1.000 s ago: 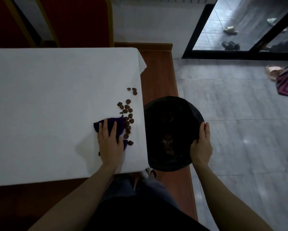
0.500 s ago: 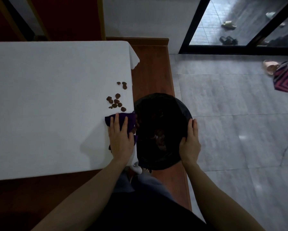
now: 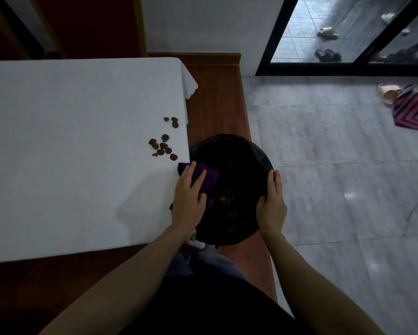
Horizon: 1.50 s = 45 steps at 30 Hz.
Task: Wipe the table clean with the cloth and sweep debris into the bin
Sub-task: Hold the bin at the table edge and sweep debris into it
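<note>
Table (image 3: 70, 141) first: white cover, right edge sits just over the bin (image 3: 246, 151) rim, so the drop line is good. Bin is black-lined, held against that edge by my right hand (image 3: 272, 206), fingers laid nearly straight along its far rim, thumb hidden; some bits already lie inside. My left hand (image 3: 189, 197) presses flat on the purple cloth (image 3: 209, 176), fingers extended, not curled round it; cloth overhangs the right edge into the bin mouth. Debris (image 3: 163, 147) remains: one brown cluster near the right edge just beyond the cloth, a smaller group (image 3: 172, 122) further toward the far right corner. Advice to self: keep bin tight under the edge, reach past both groups, drag sideways with even pressure, no flicking.
</note>
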Tool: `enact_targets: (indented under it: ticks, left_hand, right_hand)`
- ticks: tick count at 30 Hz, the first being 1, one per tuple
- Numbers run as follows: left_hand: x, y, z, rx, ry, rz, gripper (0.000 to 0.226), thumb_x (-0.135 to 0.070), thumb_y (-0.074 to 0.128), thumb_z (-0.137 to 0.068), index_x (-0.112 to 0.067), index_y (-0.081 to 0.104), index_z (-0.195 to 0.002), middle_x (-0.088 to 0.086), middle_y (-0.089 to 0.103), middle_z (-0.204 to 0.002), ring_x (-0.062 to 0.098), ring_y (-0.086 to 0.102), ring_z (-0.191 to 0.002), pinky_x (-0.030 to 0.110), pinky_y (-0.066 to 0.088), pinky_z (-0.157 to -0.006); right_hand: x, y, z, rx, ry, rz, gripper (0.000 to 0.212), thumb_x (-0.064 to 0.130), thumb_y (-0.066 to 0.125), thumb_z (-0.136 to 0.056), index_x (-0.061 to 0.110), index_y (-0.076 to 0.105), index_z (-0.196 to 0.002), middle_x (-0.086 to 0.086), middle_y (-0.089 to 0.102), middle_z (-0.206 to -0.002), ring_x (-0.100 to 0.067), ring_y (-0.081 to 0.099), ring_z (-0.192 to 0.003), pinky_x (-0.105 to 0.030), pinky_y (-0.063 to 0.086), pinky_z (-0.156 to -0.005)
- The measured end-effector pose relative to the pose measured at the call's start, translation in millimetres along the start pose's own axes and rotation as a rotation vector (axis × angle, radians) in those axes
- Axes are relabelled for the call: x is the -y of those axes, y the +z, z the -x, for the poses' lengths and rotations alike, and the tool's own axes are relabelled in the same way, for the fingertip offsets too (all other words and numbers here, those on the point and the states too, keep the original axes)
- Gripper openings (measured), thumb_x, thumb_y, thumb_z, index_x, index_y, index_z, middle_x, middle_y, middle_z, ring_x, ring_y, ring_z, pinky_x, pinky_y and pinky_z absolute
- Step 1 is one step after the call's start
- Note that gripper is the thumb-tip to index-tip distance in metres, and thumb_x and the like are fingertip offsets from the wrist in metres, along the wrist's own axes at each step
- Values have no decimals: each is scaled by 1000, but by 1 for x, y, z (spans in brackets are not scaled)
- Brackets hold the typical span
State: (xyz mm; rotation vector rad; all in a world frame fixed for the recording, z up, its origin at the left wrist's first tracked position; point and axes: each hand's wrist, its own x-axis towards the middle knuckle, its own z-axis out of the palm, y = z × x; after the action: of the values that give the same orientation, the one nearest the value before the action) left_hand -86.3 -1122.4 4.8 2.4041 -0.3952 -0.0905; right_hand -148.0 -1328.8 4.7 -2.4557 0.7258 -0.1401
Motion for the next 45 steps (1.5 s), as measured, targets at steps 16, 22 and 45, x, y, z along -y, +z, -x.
enact_targets:
  ticks: [16, 22, 45]
  left_hand:
    - [116, -132, -82, -261, -85, 6, 54, -11, 45, -91, -1, 46, -144, 18, 25, -160, 34, 24, -147, 46, 22, -122]
    - [168, -137, -107, -158, -148, -124, 53, -11, 47, -91, 0, 47, -143, 24, 27, -158, 43, 27, -145, 56, 24, -119]
    - [59, -53, -74, 90, 96, -117, 59, -7, 56, -88, -10, 45, -146, 14, 30, -159, 34, 24, -148, 49, 24, -121]
  right_hand:
    - [19, 0, -11, 1, 44, 56, 76, -6, 43, -89, 23, 23, -156, 5, 19, -163, -35, 63, -90, -29, 42, -61]
    - [30, 6, -13, -3, 79, 75, 74, -4, 43, -90, 24, 23, -156, 5, 19, -163, -35, 63, -97, -32, 46, -70]
    - [70, 17, -19, -60, 149, 37, 78, -6, 43, -87, 24, 23, -156, 5, 18, -164, -35, 61, -100, -29, 41, -68]
